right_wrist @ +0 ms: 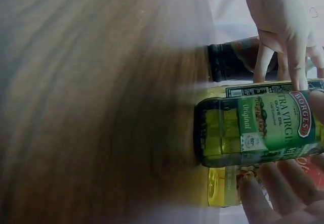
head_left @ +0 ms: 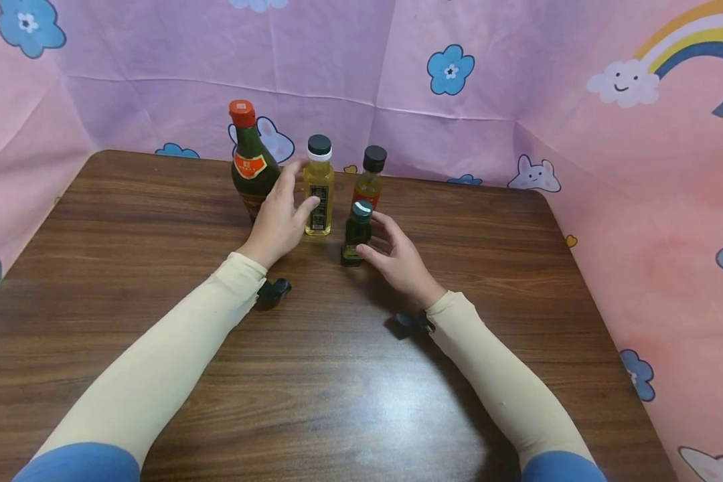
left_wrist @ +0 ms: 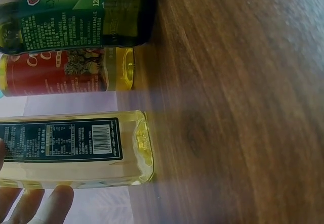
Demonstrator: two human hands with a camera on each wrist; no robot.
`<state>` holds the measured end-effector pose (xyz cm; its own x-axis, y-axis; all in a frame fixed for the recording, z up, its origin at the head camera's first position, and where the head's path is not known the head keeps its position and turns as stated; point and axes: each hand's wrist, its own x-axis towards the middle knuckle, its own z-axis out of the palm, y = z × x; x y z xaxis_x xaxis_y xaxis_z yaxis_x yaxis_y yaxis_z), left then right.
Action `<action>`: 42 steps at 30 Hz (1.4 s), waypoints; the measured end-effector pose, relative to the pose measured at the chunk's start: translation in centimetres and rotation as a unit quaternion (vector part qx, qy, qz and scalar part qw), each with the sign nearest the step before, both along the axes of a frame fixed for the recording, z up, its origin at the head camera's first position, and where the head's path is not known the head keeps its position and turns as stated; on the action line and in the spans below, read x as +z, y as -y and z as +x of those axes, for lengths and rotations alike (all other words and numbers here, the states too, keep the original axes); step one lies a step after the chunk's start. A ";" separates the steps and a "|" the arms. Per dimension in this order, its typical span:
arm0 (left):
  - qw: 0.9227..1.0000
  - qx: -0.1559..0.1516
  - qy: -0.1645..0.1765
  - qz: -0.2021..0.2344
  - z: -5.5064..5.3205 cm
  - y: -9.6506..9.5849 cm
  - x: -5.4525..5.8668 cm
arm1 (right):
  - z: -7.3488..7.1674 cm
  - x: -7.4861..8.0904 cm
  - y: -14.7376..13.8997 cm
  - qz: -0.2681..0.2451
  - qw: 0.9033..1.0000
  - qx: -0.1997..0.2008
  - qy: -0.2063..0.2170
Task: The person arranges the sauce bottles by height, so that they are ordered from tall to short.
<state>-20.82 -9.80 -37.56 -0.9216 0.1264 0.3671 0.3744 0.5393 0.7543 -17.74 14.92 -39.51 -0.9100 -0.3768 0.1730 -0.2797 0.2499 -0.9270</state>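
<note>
Left hand [head_left: 280, 224]: wrapping around the pale yellow bottle [head_left: 319, 194], thumb on the near face, fingers [left_wrist: 35, 204] curling behind; gripping low on the body, likely for keeping it steady and upright.
Right hand [head_left: 397, 258]: cupping the small green bottle [head_left: 357, 234], thumb touching its lower side, fingers [right_wrist: 273, 193] curving around the far side; closing on it without lifting, base resting on the table [head_left: 156, 268].
Pale yellow bottle: standing upright, centre-far, black cap on, barcode label [left_wrist: 61, 140] facing the wrist.
Small green bottle: standing nearest of the group, just right of the yellow one, dark green cap on.
Red-labelled bottle [head_left: 369, 181]: standing just behind the green one, partly hidden by it.
Dark bottle with red cap [head_left: 250, 164]: standing far left, behind the left hand's fingers, untouched as far as showing.
Grouping: clustering tightly, all four upright.
</note>
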 end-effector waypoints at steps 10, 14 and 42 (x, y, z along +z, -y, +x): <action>1.000 0.004 0.002 -0.004 0.0 -0.1 0.0 | -0.2 0.5 0.5 0.011 1.000 -0.005 -0.016; 1.000 0.002 0.002 -0.003 0.0 0.0 0.0 | -0.2 0.6 0.5 0.012 1.000 -0.007 -0.017; 1.000 0.000 0.003 -0.002 0.1 0.0 -0.1 | 0.0 1.1 -3.9 -0.011 0.995 -0.057 -0.076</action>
<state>-20.72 -9.80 -37.66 -0.9238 0.1283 0.3608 0.3701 0.5415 0.7548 -17.69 18.84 -38.41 -0.9090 -0.2676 0.3194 -0.3887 0.2682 -0.8815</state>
